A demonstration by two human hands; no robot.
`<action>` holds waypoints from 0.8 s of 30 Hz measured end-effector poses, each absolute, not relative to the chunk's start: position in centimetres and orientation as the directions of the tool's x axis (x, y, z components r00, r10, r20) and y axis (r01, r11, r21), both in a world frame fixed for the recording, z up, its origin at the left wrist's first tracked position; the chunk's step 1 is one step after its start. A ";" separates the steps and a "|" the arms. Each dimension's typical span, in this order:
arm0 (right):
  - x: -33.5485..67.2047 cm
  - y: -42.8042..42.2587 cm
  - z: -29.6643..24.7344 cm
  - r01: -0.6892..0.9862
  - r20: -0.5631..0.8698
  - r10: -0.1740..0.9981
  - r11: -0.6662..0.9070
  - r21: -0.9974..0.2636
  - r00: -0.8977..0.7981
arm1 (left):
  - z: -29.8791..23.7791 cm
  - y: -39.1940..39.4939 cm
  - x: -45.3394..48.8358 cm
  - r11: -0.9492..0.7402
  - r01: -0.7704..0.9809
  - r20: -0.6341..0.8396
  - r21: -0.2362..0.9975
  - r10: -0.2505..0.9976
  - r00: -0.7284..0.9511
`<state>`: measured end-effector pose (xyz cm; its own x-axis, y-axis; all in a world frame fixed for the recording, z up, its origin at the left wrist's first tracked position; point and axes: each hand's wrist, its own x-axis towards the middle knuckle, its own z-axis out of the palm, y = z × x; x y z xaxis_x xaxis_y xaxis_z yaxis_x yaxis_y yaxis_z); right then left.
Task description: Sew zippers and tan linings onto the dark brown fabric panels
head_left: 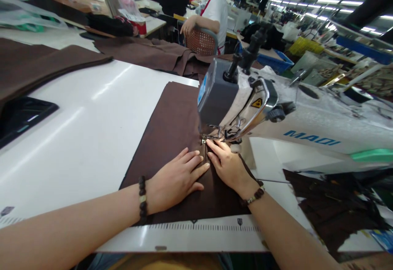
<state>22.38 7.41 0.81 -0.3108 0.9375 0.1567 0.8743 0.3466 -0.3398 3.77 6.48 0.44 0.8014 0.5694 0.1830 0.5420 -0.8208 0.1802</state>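
Both my hands lie flat on a dark brown cloth panel [172, 139] on the white sewing table [86, 127]. My left hand [176, 176] presses the cloth just in front of the needle area, fingers spread and pointing right. My right hand [229, 165] rests close beside it, its fingertips almost under the presser foot [213, 133] of the sewing machine head [236, 98]. A narrow dark strip with a small metal piece [204, 140], possibly a zipper, runs between my hands. The machine hides the needle. Each wrist wears a beaded bracelet.
A printed ruler strip [196, 228] runs along the table's front edge. Stacked brown panels [37, 61] lie left, beside a black pad [21, 118]. Dark cloth [334, 208] is heaped at right. Ahead, a co-worker [211, 16] sits on a rattan-backed chair.
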 end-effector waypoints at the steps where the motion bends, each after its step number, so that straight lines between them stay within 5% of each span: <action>1: 22.4 7.4 0.8 0.874 0.158 0.936 0.350 -0.336 -0.315 | 0.4 6.5 3.8 -0.820 0.543 0.186 0.181 0.571 0.800; 24: 23.6 11.5 -1.0 0.914 0.102 0.950 0.312 -0.258 -0.295 | 0.5 10.1 4.1 -0.813 0.551 0.191 0.186 0.580 0.792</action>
